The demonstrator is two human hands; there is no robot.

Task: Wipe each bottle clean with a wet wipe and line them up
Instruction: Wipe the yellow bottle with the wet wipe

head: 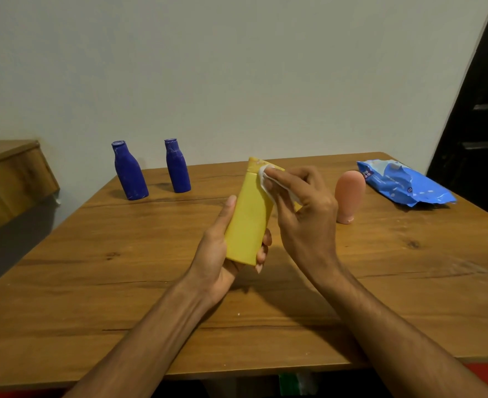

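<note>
Left hand (219, 254) clamped round base of yellow bottle (250, 216), tilted above worktop (122, 268); right hand (303, 208) pinching wet wipe (262, 176) near cap. Best: rotate bottle, wipe downward.

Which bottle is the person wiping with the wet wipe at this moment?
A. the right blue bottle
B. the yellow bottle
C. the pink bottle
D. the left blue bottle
B: the left hand holds the yellow bottle tilted above the table, and the right hand presses the wet wipe near its top end.
</note>
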